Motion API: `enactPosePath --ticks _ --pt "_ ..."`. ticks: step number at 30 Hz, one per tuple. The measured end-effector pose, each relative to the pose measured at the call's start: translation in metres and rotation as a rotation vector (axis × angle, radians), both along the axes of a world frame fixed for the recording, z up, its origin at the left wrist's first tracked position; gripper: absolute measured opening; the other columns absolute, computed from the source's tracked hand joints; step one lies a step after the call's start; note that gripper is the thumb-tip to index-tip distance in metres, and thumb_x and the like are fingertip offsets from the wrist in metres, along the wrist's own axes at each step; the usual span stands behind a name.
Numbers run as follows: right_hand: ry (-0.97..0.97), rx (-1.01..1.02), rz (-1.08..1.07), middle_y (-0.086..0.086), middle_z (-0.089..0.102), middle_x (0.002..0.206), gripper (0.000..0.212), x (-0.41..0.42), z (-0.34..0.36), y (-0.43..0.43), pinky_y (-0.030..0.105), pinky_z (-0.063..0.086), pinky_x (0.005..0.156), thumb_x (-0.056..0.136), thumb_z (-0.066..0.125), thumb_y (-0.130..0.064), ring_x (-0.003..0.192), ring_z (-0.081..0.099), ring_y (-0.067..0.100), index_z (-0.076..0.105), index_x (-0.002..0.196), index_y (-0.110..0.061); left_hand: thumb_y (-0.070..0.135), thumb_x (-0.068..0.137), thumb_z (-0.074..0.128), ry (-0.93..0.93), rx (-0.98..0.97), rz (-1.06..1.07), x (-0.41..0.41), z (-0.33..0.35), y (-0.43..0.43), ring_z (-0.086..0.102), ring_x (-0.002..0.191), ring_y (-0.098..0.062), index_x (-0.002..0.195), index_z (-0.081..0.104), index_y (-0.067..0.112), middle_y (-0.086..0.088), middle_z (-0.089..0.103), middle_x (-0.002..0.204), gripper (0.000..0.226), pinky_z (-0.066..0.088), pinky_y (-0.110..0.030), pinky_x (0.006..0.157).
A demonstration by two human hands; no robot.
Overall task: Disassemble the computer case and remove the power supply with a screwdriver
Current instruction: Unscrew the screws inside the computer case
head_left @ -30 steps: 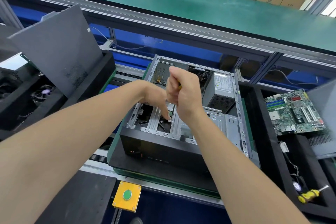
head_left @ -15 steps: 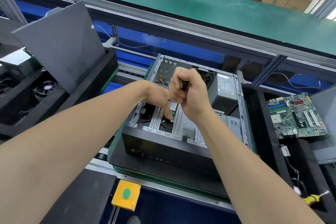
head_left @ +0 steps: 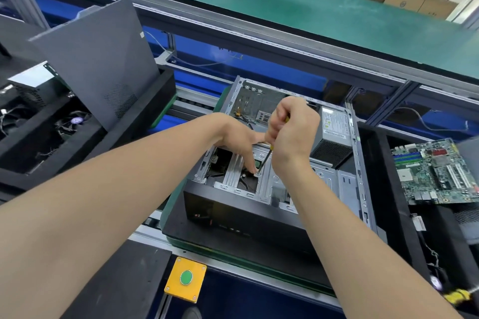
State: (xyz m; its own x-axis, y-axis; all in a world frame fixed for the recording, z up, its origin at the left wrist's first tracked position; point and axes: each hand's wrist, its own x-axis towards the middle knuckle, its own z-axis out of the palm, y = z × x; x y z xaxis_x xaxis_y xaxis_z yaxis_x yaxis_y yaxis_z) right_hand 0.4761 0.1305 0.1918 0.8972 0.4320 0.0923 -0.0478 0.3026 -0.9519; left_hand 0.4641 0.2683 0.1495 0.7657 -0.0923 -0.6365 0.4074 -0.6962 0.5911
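Note:
An open computer case [head_left: 248,207] lies on its side on a black pallet at the centre. Its grey power supply [head_left: 334,124] sits in the far right corner. My right hand [head_left: 293,132] grips a screwdriver [head_left: 265,159] with a yellow and black handle, mostly hidden in my fist. The shaft slants down to a screw on the silver drive bracket [head_left: 234,171]. My left hand [head_left: 238,140] reaches in from the left, and its fingertips touch the bracket right beside the screwdriver tip.
A removed grey side panel [head_left: 98,59] leans in a black tray at the left, with fans [head_left: 70,122] beside it. A green motherboard [head_left: 435,171] lies in the right tray. A second yellow screwdriver [head_left: 464,298] is at the lower right. A yellow button box [head_left: 186,278] sits in front.
My right hand has tilted and turned slightly on the screwdriver, and the shaft now shows below the fist. My left fingers stay at the screw. The view has shifted a little.

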Motion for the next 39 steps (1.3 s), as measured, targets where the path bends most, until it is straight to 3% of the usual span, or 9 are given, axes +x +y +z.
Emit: enactPosePath --ticks 7,14,20,23,25,27,31,34,39 --pt "0.069 0.043 0.360 -0.002 0.018 0.052 0.022 0.022 -0.003 -0.011 0.023 0.010 0.050 0.075 0.043 -0.016 0.049 0.009 0.013 0.028 0.059 -0.020 0.027 0.085 0.083 0.008 -0.007 0.008 0.001 0.003 -0.002 0.009 0.155 -0.019 0.161 0.011 0.033 0.005 0.009 0.169 0.105 0.015 -0.036 0.123" --pt "-0.011 0.015 0.917 -0.006 0.023 0.048 0.023 0.022 0.002 -0.003 0.021 0.012 0.045 0.078 0.048 -0.021 0.043 0.016 0.008 0.043 0.055 -0.021 0.021 0.086 0.079 0.003 0.018 0.023 -0.004 0.004 -0.004 0.032 0.147 -0.026 0.150 0.041 0.005 -0.009 0.043 0.155 0.076 0.025 -0.045 0.124" --pt "-0.143 -0.123 0.635 0.007 0.039 0.056 0.024 0.021 0.003 -0.013 0.040 0.024 0.053 0.092 0.051 -0.022 0.050 0.033 0.022 0.048 0.072 -0.010 0.033 0.086 0.080 0.060 0.056 0.066 -0.009 0.014 -0.006 0.024 0.152 -0.029 0.158 0.026 0.013 -0.007 0.030 0.164 0.092 0.022 -0.050 0.125" --pt "-0.123 -0.137 0.391 0.012 0.056 0.067 0.028 0.014 0.006 -0.013 0.032 0.045 0.056 0.094 0.058 -0.023 0.063 0.053 0.026 0.064 0.071 -0.009 0.034 0.095 0.068 0.059 0.027 0.105 -0.004 0.022 -0.004 0.029 0.149 -0.031 0.154 0.031 0.011 -0.010 0.037 0.158 0.073 0.024 -0.049 0.123" --pt "0.004 -0.109 0.303 0.007 0.057 0.065 0.031 0.010 0.008 -0.010 0.027 0.044 0.055 0.095 0.058 -0.024 0.061 0.050 0.021 0.066 0.067 -0.013 0.033 0.100 0.058 -0.051 0.092 0.054 0.005 0.025 -0.007 0.052 0.120 -0.029 0.119 0.058 0.009 -0.007 0.059 0.115 0.031 0.038 -0.043 0.109" --pt "0.048 -0.129 0.248 0.002 0.049 0.061 0.036 0.007 0.009 -0.007 0.029 0.031 0.055 0.098 0.056 -0.026 0.054 0.040 0.016 0.060 0.064 -0.018 0.030 0.100 0.057 -0.158 0.225 -0.045 0.015 0.025 -0.015 0.051 0.073 -0.016 0.072 0.050 0.021 0.007 0.051 0.075 0.030 0.041 -0.030 0.082" --pt "0.066 -0.092 0.170 -0.001 0.032 0.056 0.045 0.002 0.004 -0.005 0.036 0.015 0.055 0.105 0.051 -0.023 0.050 0.022 0.015 0.046 0.060 -0.021 0.027 0.098 0.063 -0.085 0.202 -0.285 0.034 0.011 -0.013 0.055 0.068 0.007 0.064 0.062 0.034 0.024 0.063 0.062 0.035 0.042 -0.005 0.056" --pt "-0.005 -0.047 0.069 -0.001 0.027 0.055 0.042 -0.004 -0.001 -0.002 0.027 0.016 0.049 0.094 0.054 -0.025 0.049 0.019 0.015 0.037 0.056 -0.022 0.038 0.096 0.065 -0.026 0.203 -0.369 0.043 0.006 -0.008 0.051 0.098 -0.010 0.101 0.064 0.034 0.026 0.058 0.093 0.006 0.038 -0.013 0.088" --pt "-0.011 -0.022 0.027 0.000 0.022 0.055 0.037 0.002 -0.003 0.000 0.025 0.016 0.050 0.085 0.051 -0.021 0.051 0.015 0.016 0.032 0.054 -0.022 0.055 0.085 0.072 0.100 0.151 -0.479 0.050 0.000 -0.002 0.039 0.130 -0.012 0.115 0.057 0.047 0.020 0.052 0.127 0.034 0.030 -0.037 0.114"
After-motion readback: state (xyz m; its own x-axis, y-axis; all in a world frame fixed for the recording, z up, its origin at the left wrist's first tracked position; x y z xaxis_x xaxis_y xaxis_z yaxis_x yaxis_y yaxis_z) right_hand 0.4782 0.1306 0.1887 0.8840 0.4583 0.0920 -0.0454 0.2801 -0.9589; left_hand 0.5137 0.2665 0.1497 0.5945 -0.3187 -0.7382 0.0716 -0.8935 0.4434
